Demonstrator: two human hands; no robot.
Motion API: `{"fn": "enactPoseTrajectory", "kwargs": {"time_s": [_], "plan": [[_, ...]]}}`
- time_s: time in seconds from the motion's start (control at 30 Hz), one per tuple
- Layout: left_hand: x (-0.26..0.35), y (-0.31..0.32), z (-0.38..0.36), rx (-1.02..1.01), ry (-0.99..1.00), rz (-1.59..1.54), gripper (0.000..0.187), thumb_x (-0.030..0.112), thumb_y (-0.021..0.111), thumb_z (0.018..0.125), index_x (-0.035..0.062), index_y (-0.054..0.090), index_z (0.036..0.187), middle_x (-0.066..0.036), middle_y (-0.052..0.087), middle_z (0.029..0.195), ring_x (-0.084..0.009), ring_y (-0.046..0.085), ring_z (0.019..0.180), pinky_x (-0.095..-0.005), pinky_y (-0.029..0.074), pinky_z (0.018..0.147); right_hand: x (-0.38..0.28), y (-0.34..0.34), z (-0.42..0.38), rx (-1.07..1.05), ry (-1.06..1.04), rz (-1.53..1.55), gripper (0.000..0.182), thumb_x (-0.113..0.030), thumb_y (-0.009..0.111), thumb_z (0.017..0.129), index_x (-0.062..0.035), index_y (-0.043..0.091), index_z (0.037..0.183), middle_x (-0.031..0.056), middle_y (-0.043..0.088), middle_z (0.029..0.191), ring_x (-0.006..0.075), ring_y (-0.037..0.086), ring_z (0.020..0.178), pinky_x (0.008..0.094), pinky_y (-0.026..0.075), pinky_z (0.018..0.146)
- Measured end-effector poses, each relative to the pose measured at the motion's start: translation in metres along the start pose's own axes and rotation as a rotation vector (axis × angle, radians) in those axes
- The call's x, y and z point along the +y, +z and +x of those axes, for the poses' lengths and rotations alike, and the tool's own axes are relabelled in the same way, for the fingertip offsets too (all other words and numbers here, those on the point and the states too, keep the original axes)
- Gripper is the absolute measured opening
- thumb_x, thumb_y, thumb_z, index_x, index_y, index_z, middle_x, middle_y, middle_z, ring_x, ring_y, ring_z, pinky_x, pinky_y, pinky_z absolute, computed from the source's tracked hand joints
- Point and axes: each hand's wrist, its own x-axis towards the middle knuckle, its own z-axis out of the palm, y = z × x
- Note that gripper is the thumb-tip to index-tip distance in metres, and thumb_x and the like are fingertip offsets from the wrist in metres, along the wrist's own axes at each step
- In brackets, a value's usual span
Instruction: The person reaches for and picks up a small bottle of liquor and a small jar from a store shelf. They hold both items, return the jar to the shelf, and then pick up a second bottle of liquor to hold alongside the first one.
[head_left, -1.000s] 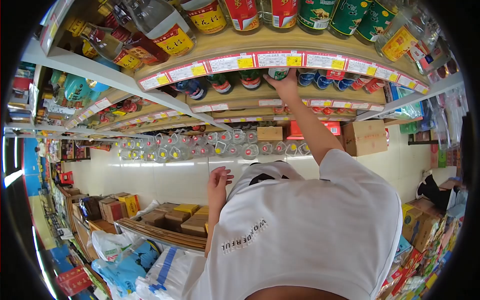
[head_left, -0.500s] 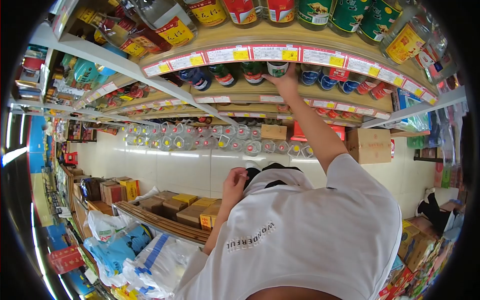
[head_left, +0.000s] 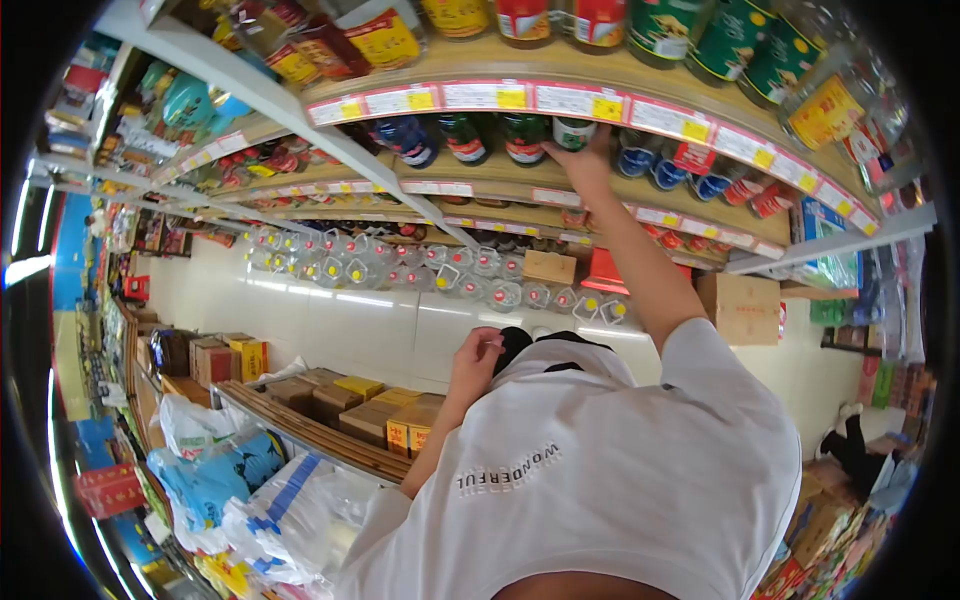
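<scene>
On the second shelf my right hand (head_left: 584, 168) reaches up under the price strip and grips the lower part of a bottle (head_left: 574, 133) with a white and green label. Its top is hidden by the shelf above. Dark green bottles with red labels (head_left: 524, 140) stand just left of it, and bottles with blue labels (head_left: 637, 160) to its right. Close to my waist, my left hand (head_left: 477, 362) hangs with its fingers curled in; I see nothing in it.
Large bottles (head_left: 540, 20) line the upper shelf behind a price strip (head_left: 486, 96). Clear plastic jugs (head_left: 360, 270) stand on the tiled floor. A cardboard box (head_left: 742, 308) is at the right. Behind me are cartons (head_left: 365, 420) and plastic bags (head_left: 290, 510). A person's dark-clothed leg (head_left: 855, 455) shows at right.
The view has turned slightly, shifting the shelf rightward. My right hand stays on the same bottle, and my left hand remains near my waist.
</scene>
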Motion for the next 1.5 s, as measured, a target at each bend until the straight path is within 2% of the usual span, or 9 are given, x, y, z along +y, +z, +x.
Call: {"fn": "enactPoseTrajectory", "kwargs": {"time_s": [0.3, 0.4, 0.7, 0.9, 0.97, 1.03, 1.07, 1.23, 1.5], "plan": [[0.009, -0.001, 0.009, -0.042, 0.015, 0.052, 0.020, 0.007, 0.057, 0.095, 0.0002, 0.058, 0.114, -0.008, 0.066, 0.098, -0.0145, 0.066, 0.087, -0.0275, 0.052, 0.080, -0.015, -0.007, -0.016, -0.080, 0.059, -0.095, 0.082, -0.024, 0.081, 0.075, 0.0054, 0.033, 0.135, 0.0261, 0.048, 0.132, 0.0383, 0.052, 0.119, 0.0424, 0.042, 0.099], [-0.013, -0.001, 0.016, -0.033, 0.010, 0.050, 0.020, 0.008, 0.057, 0.095, 0.0013, 0.058, 0.114, -0.008, 0.066, 0.097, -0.0154, 0.066, 0.087, -0.0284, 0.052, 0.079, -0.009, -0.011, -0.034, -0.112, 0.119, -0.122, 0.085, -0.019, 0.077, 0.080, 0.0049, 0.025, 0.143, 0.0259, 0.038, 0.143, 0.0346, 0.038, 0.135, 0.0375, 0.030, 0.112], [-0.235, -0.070, -0.022, 0.251, -0.307, 0.497, 0.026, 0.022, 0.062, 0.086, 0.0016, 0.064, 0.101, -0.023, 0.068, 0.093, -0.0392, 0.066, 0.092, -0.0440, 0.052, 0.081, -0.009, -0.014, -0.067, -0.143, 0.206, 0.052, 0.081, -0.009, 0.066, 0.087, 0.0083, 0.015, 0.147, 0.0287, 0.019, 0.154, 0.0351, 0.019, 0.146, 0.0395, 0.016, 0.119], [-0.354, -0.141, -0.091, 0.407, -0.914, -0.012, 0.031, 0.021, 0.056, 0.083, -0.0013, 0.067, 0.102, -0.020, 0.071, 0.090, -0.0296, 0.070, 0.082, -0.0397, 0.055, 0.075, -0.025, 0.005, -0.095, -0.050, 0.245, 0.135, 0.075, -0.001, 0.058, 0.089, 0.0044, 0.013, 0.149, 0.0262, 0.018, 0.155, 0.0321, 0.017, 0.147, 0.0394, 0.018, 0.118], [-0.411, -0.170, -0.100, 0.148, -0.953, 0.151, 0.033, 0.024, 0.055, 0.084, -0.0007, 0.066, 0.102, -0.019, 0.070, 0.082, -0.0280, 0.069, 0.063, -0.0384, 0.055, 0.061, -0.045, 0.012, -0.113, 0.003, 0.253, 0.120, 0.072, -0.002, 0.058, 0.090, 0.0036, 0.015, 0.148, 0.0257, 0.022, 0.153, 0.0311, 0.021, 0.146, 0.0387, 0.022, 0.117], [-0.463, -0.183, -0.097, 0.203, -0.768, 0.348, 0.035, 0.027, 0.056, 0.084, -0.0001, 0.067, 0.103, -0.018, 0.069, 0.076, -0.0259, 0.067, 0.056, -0.0385, 0.054, 0.055, -0.046, 0.025, -0.139, 0.045, 0.255, 0.090, 0.064, -0.002, 0.058, 0.089, 0.0030, 0.024, 0.143, 0.0229, 0.034, 0.143, 0.0284, 0.036, 0.135, 0.0375, 0.032, 0.109], [-0.442, -0.191, -0.087, 0.209, -0.923, 0.092, 0.039, 0.029, 0.056, 0.084, -0.0004, 0.068, 0.107, -0.019, 0.070, 0.080, -0.0272, 0.070, 0.069, -0.0405, 0.056, 0.063, -0.045, 0.036, -0.156, 0.018, 0.200, 0.009, 0.052, 0.000, 0.057, 0.088, 0.0012, 0.032, 0.134, 0.0176, 0.041, 0.132, 0.0245, 0.043, 0.121, 0.0349, 0.038, 0.101], [-0.375, -0.270, -0.016, 0.157, -0.604, 0.311, 0.035, 0.027, 0.057, 0.086, -0.0008, 0.066, 0.106, -0.019, 0.071, 0.081, -0.0261, 0.072, 0.073, -0.0383, 0.056, 0.069, -0.098, 0.122, -0.251, -0.569, 0.294, -0.080, 0.028, -0.001, 0.061, 0.082, -0.0061, 0.056, 0.110, 0.0032, 0.057, 0.090, 0.0143, 0.056, 0.084, 0.0284, 0.047, 0.077], [-0.324, -0.430, 0.057, 0.489, -0.294, 0.160, 0.026, 0.023, 0.059, 0.089, 0.0035, 0.065, 0.105, -0.017, 0.071, 0.082, -0.0257, 0.070, 0.073, -0.0387, 0.054, 0.074, -0.188, 0.318, -0.334, -1.090, 0.277, 0.170, 0.013, -0.010, 0.064, 0.088, -0.0027, 0.061, 0.098, 0.0033, 0.062, 0.079, 0.0100, 0.057, 0.069, 0.0267, 0.048, 0.064]]}}
